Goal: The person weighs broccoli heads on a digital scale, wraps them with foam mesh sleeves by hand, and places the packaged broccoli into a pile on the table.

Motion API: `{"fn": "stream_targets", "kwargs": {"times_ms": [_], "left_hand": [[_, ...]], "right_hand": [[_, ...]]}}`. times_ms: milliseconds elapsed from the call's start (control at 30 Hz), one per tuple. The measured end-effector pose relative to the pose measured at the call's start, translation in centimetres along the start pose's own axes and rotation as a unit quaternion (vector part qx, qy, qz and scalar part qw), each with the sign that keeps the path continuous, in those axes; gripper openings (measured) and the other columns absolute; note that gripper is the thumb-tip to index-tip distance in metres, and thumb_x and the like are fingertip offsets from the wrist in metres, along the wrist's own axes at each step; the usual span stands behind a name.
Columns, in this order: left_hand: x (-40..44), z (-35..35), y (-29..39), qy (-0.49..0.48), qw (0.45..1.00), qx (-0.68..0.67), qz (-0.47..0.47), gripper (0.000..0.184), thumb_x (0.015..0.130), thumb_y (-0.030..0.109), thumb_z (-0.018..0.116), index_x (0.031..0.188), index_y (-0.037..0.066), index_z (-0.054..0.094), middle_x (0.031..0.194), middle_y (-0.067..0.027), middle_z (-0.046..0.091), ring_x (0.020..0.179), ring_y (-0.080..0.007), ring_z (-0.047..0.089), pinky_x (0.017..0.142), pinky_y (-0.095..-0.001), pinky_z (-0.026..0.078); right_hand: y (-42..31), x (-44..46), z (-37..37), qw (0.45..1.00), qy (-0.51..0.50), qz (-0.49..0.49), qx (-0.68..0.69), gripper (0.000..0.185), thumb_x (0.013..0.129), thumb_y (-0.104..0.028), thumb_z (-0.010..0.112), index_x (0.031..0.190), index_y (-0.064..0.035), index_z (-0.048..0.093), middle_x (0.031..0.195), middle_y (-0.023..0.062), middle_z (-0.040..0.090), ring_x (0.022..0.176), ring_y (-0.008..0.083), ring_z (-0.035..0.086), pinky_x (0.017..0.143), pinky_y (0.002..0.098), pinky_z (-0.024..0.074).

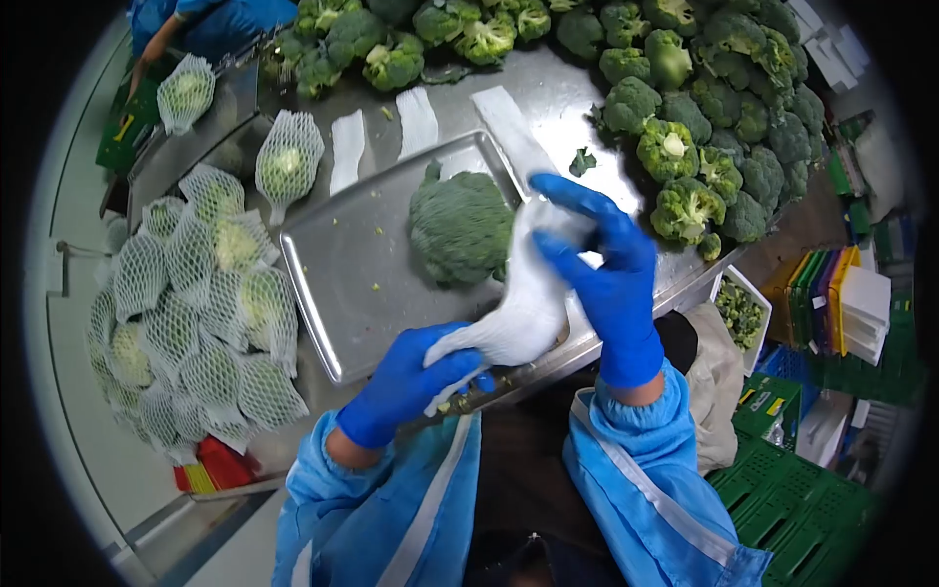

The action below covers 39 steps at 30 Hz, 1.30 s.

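Note:
A white foam net sleeve [528, 303] stretches between my two hands over the front of a metal tray [337, 274]. My left hand [406, 377] pinches its narrow lower end. At its upper end my right hand [608, 264] has the sleeve between thumb and fingers, which are partly spread; some fingertips are hidden by it. A broccoli head [460, 227] lies crown up on the tray, just behind the sleeve and apart from my left hand. Flat sleeves [347, 152] lie beyond the tray, one of them [511, 127] close to my right fingers.
Broccoli heads in net sleeves [201, 318] are piled at the left. Bare broccoli heads [724, 147] heap at the back and right. A co-worker's sleeve [230, 24] shows at top left. Green crates [782, 509] and a white bin of trimmings [741, 313] stand at right.

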<state>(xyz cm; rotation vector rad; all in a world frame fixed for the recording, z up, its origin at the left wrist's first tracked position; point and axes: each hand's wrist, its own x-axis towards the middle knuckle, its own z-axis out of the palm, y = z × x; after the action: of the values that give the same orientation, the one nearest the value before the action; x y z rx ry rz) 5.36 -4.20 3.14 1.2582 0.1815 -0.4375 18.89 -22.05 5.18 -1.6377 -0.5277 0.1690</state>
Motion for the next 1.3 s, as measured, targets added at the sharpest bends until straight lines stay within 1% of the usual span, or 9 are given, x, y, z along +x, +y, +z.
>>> {"fn": "stream_targets", "kwargs": {"times_ms": [133,200,500,800,1000,1133,1200,1267,1300], "left_hand": [[2.5,1.4,-3.0,-0.089,0.981,0.111,0.133,0.041,0.092,0.027,0.05,0.125,0.002,0.05,0.109,-0.0124,0.06,0.094,-0.0151,0.059,0.074,-0.0272,0.05],[4.1,2.1,-3.3,-0.235,0.891,-0.388,0.023,0.062,0.093,0.044,0.041,0.134,-0.003,0.036,0.133,-0.0172,0.044,0.112,-0.0247,0.051,0.092,-0.0326,0.043],[6.4,4.6,-6.8,0.151,0.985,0.059,0.058,0.032,0.073,0.005,0.072,0.1,-0.001,0.058,0.094,-0.0043,0.06,0.083,-0.0095,0.056,0.073,-0.0235,0.046],[6.6,4.7,-5.9,0.137,0.966,-0.184,0.122,0.03,0.091,0.02,0.055,0.114,0.002,0.054,0.104,-0.0045,0.059,0.092,-0.0122,0.056,0.083,-0.0266,0.045],[7.8,5.7,-8.5,0.169,0.951,-0.123,0.228,0.062,0.082,0.017,0.067,0.133,-0.001,0.036,0.122,-0.0101,0.049,0.112,-0.0184,0.047,0.097,-0.031,0.037],[5.6,5.5,-6.5,0.189,0.963,-0.044,0.186,0.047,0.075,0.004,0.069,0.118,-0.002,0.05,0.106,-0.0083,0.058,0.097,-0.0159,0.056,0.088,-0.0301,0.044],[4.8,4.5,-6.1,0.143,0.962,-0.071,0.222,0.044,0.075,0.002,0.069,0.115,-0.003,0.052,0.109,-0.0094,0.058,0.099,-0.0162,0.056,0.089,-0.0311,0.044],[4.0,3.0,-6.1,0.089,0.956,-0.231,0.16,0.047,0.071,-0.001,0.061,0.116,-0.003,0.05,0.113,-0.0117,0.056,0.103,-0.0195,0.056,0.091,-0.0332,0.044],[4.3,2.6,-4.9,0.103,0.935,-0.297,0.162,0.045,0.072,0.003,0.057,0.116,-0.003,0.05,0.114,-0.0131,0.056,0.104,-0.0221,0.056,0.093,-0.0355,0.043]], "right_hand": [[2.3,-1.1,-4.2,0.971,0.219,0.058,0.079,0.028,0.084,-0.011,0.062,0.111,-0.0048,0.06,0.103,0.0039,0.062,0.092,0.0117,0.057,0.084,0.0261,0.0452],[3.5,-2.5,-3.6,0.961,0.229,0.095,0.121,0.025,0.086,-0.016,0.06,0.106,-0.0014,0.062,0.092,0.0004,0.062,0.085,0.0103,0.056,0.079,0.0233,0.0437],[5.7,-7.0,0.8,0.978,0.142,0.135,0.069,0.017,0.077,0.001,0.068,0.093,-0.0001,0.063,0.089,0.0042,0.065,0.081,0.0087,0.057,0.074,0.0222,0.046],[3.8,-5.9,0.9,0.826,0.176,0.327,0.425,0.029,0.092,-0.024,0.052,0.103,0.0012,0.061,0.095,0.0056,0.062,0.082,0.0118,0.058,0.075,0.0235,0.0472],[5.9,-6.4,1.5,0.962,-0.107,0.006,-0.252,0.029,0.086,-0.01,0.055,0.115,-0.0064,0.058,0.114,0.0121,0.057,0.099,0.0174,0.054,0.084,0.0263,0.042],[5.7,-5.6,1.4,0.974,0.113,0.132,0.149,0.04,0.086,-0.015,0.053,0.12,0.0051,0.05,0.108,0.0143,0.057,0.099,0.0202,0.055,0.089,0.0354,0.0433],[5.0,-5.3,0.3,0.893,0.19,0.218,0.344,0.043,0.089,-0.023,0.051,0.122,0.0048,0.048,0.111,0.0165,0.057,0.103,0.0225,0.054,0.092,0.0393,0.0418],[5.3,-4.9,-1.4,0.591,-0.024,0.474,0.652,0.055,0.093,-0.045,0.038,0.122,0.0014,0.048,0.127,0.0175,0.05,0.115,0.0269,0.049,0.103,0.0458,0.0308],[7.6,-6.2,-0.4,0.673,-0.002,0.455,0.583,0.055,0.094,-0.044,0.038,0.123,0.0012,0.048,0.128,0.0158,0.049,0.116,0.0257,0.048,0.103,0.0441,0.0313]]}}
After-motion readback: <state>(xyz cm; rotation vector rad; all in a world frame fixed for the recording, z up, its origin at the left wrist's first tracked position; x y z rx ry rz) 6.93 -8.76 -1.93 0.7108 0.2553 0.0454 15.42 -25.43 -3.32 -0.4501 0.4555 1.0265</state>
